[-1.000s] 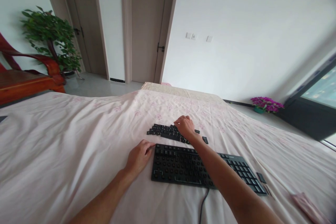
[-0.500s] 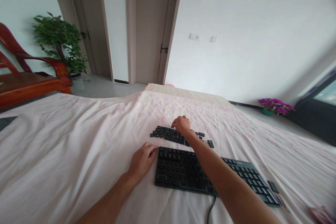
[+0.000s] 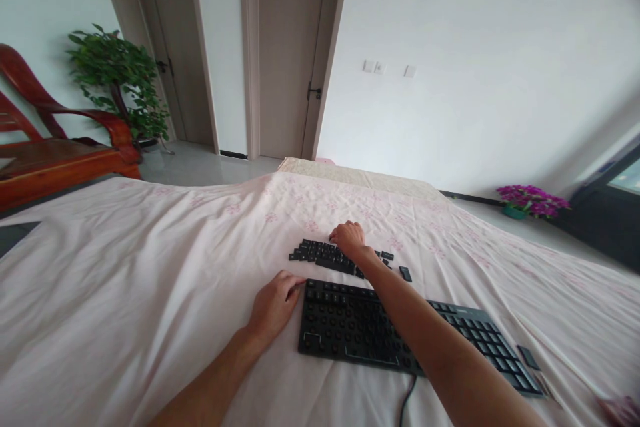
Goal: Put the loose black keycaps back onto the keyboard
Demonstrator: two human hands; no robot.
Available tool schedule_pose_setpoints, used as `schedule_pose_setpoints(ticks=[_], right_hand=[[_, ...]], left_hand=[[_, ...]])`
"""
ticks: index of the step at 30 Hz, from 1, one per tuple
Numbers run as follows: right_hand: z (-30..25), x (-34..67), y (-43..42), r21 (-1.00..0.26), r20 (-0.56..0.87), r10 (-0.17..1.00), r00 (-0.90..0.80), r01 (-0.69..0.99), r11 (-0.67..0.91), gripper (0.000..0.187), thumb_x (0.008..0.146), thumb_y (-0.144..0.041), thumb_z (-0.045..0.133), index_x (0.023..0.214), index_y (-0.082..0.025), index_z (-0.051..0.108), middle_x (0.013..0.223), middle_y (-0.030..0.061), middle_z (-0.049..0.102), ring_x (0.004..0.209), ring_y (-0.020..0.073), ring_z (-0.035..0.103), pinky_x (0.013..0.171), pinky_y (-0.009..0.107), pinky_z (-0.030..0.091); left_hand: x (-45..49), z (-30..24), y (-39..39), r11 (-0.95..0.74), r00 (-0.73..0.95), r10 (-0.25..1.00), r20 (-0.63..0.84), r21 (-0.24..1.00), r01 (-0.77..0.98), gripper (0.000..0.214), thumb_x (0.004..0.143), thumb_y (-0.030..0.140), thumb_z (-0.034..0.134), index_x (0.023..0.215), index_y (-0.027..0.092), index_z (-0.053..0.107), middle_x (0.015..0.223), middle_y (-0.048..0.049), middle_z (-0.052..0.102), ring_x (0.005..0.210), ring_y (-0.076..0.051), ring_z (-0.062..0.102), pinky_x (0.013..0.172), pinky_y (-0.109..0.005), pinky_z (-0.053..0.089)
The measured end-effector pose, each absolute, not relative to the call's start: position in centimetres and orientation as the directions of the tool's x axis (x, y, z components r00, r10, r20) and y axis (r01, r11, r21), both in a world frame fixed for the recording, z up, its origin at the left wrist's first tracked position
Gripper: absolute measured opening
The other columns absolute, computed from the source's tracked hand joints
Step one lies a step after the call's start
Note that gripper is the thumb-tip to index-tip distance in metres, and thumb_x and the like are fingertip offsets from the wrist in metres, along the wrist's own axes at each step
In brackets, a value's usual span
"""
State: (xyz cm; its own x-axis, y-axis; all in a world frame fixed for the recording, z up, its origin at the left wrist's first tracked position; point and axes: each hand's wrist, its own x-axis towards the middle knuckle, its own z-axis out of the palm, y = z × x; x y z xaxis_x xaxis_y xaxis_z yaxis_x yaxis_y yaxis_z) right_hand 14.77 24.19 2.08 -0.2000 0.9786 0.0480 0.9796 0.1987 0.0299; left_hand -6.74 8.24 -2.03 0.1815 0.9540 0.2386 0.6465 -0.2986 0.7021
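Observation:
A black keyboard [image 3: 360,327] lies on the cloth, its left and middle part stripped down to bare switches while keys still sit on its right side. My left hand [image 3: 276,300] is beside its upper left corner, fingers curled and fingertips touching that corner. Beyond the keyboard, loose black keycaps [image 3: 320,253] are laid out in rows. My right hand [image 3: 349,236] reaches over the keyboard to the far edge of these rows. Its fingers are pinched together at a dark keycap [image 3: 332,238], mostly hidden by the hand. My right forearm covers part of the keyboard.
A pale flowered cloth [image 3: 200,267] with folds covers the surface. A long loose keycap [image 3: 529,357] lies right of the keyboard, another [image 3: 405,273] above it. The cable [image 3: 407,400] runs toward me. A wooden chair [image 3: 65,127] and a plant [image 3: 120,80] stand at the left.
The view has shifted slightly, moving everything a little to the right. Both hands stay at the same places relative to the keyboard and the keycaps.

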Motion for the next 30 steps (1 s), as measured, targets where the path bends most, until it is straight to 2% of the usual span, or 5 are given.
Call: schedule_pose_setpoints(ticks=[8,12,15,20,30], right_hand=[[2.6,14.2,23.8,0.014,0.064,0.970,-0.234,0.972,0.233,0.015,0.080,-0.025,0.062,0.087,-0.024,0.076,0.093,0.0071,0.072,0.098,0.0210,0.054,0.084,0.031,0.027],[3.6,14.9,21.2,-0.027,0.112,0.962,-0.249,0.967,0.253,0.023,0.087,-0.030,0.054,0.097,-0.028,0.074,0.099,0.0035,0.071,0.101,0.0205,0.054,0.083,0.030,0.030],[4.1,16.2,18.0,-0.124,0.185,0.939,-0.291,0.941,0.316,0.024,0.088,-0.034,0.053,0.103,-0.031,0.072,0.104,-0.0005,0.069,0.101,0.0188,0.054,0.083,0.028,0.033],[4.2,18.7,11.7,-0.273,0.314,0.893,-0.321,0.871,0.409,0.017,0.084,-0.032,0.060,0.096,-0.031,0.073,0.094,-0.0002,0.068,0.091,0.0175,0.056,0.080,0.029,0.038],[2.7,19.3,4.9,-0.122,0.285,0.894,-0.346,0.912,0.392,0.015,0.087,-0.033,0.059,0.095,-0.032,0.072,0.087,0.0003,0.065,0.085,0.0172,0.052,0.076,0.030,0.035]], left_hand=[[-6.9,-2.2,8.3,-0.311,0.194,0.950,0.244,0.694,0.649,0.030,0.085,0.019,0.048,0.105,0.027,0.069,0.105,-0.0016,0.066,0.094,-0.016,0.062,0.084,-0.025,0.045],[-6.8,-2.7,8.5,-0.306,0.189,0.952,0.242,0.677,0.669,0.031,0.084,0.017,0.048,0.106,0.025,0.068,0.106,-0.0016,0.066,0.096,-0.016,0.061,0.086,-0.025,0.044],[-6.7,-2.9,8.5,-0.292,0.184,0.956,0.230,0.665,0.687,0.032,0.083,0.014,0.048,0.106,0.025,0.068,0.106,-0.0021,0.065,0.097,-0.015,0.060,0.087,-0.025,0.043],[-6.8,-2.9,8.4,-0.308,0.189,0.950,0.248,0.657,0.688,0.032,0.084,0.013,0.048,0.107,0.024,0.067,0.106,-0.0026,0.065,0.096,-0.015,0.060,0.086,-0.025,0.043],[-6.8,-3.0,8.3,-0.335,0.185,0.939,0.288,0.662,0.670,0.031,0.083,0.014,0.048,0.104,0.024,0.068,0.105,-0.0019,0.066,0.097,-0.015,0.061,0.086,-0.025,0.044]])
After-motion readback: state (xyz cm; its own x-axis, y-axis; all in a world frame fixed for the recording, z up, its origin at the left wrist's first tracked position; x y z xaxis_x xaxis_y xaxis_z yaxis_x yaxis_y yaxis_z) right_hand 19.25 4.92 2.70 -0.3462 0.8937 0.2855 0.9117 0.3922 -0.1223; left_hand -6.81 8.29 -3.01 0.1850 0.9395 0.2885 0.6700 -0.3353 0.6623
